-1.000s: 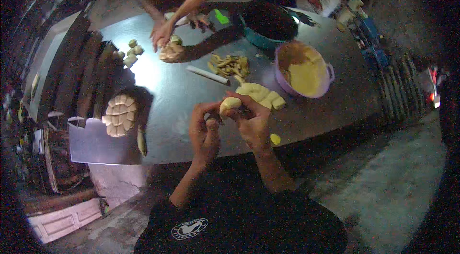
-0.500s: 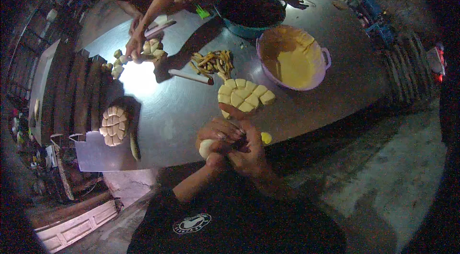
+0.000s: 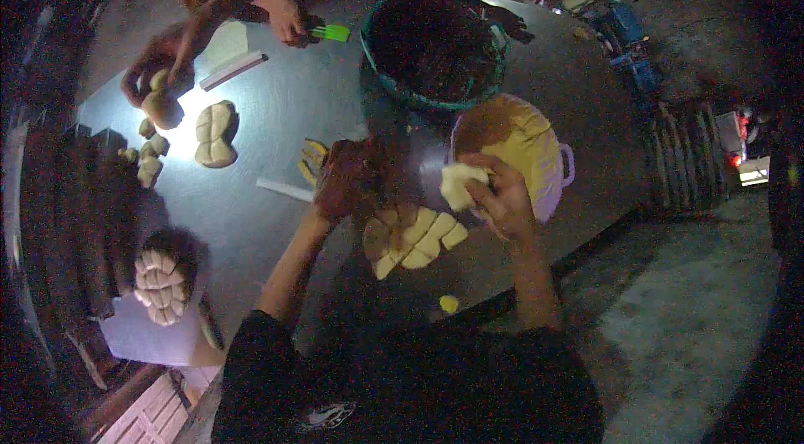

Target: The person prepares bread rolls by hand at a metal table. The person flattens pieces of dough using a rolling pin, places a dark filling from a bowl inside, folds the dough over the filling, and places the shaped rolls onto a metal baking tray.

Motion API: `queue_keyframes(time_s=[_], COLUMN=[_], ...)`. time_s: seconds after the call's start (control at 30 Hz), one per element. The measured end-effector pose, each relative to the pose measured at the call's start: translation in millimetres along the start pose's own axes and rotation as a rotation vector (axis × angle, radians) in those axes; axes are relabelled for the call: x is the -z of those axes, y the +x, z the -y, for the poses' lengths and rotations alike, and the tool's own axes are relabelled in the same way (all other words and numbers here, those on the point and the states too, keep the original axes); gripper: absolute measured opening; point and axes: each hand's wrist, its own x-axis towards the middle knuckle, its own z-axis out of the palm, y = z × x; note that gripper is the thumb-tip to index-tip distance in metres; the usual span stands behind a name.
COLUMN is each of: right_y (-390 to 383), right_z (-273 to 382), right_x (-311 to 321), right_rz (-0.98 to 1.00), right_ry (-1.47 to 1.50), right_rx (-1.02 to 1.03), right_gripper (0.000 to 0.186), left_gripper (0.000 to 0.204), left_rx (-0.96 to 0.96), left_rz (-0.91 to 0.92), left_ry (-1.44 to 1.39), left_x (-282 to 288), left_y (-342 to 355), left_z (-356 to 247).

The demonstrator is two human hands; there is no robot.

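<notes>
My right hand [image 3: 502,201] is closed around a pale lump of dough [image 3: 456,184], held at the near rim of a purple bowl [image 3: 563,161] with yellow filling. My left hand [image 3: 347,180] is blurred and hovers over the metal table [image 3: 276,100], between a slab of dough cut into pieces [image 3: 414,239] and a teal bowl [image 3: 394,92] of dark filling. Its fingers look curled, and I cannot make out anything in them. A small yellow ball [image 3: 450,303] lies near the table's front edge.
Another person's hands [image 3: 280,17] work dough at the far left beside a green tool [image 3: 331,32]. Dough pieces [image 3: 213,134], a white stick [image 3: 285,188] and yellow strips [image 3: 314,151] lie on the table. Shaped dough balls [image 3: 159,276] sit on a tray at the left.
My hands were together on one dough piece close to my body. They have come apart: the right carried the dough toward the purple bowl, the left moved forward toward the teal bowl.
</notes>
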Motion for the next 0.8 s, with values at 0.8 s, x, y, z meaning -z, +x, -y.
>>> queue_keyframes(time_s=[0.8], right_y=[299], right_z=[-84], right_x=[78], right_rz=[0.338], right_ry=[-0.543], right_rx=[-0.32], right_gripper=[0.033], left_gripper=[0.02], left_rx=[0.907], left_rz=[-0.338], left_ry=[-1.052], left_x=[40], left_y=[-18], left_z=[-31])
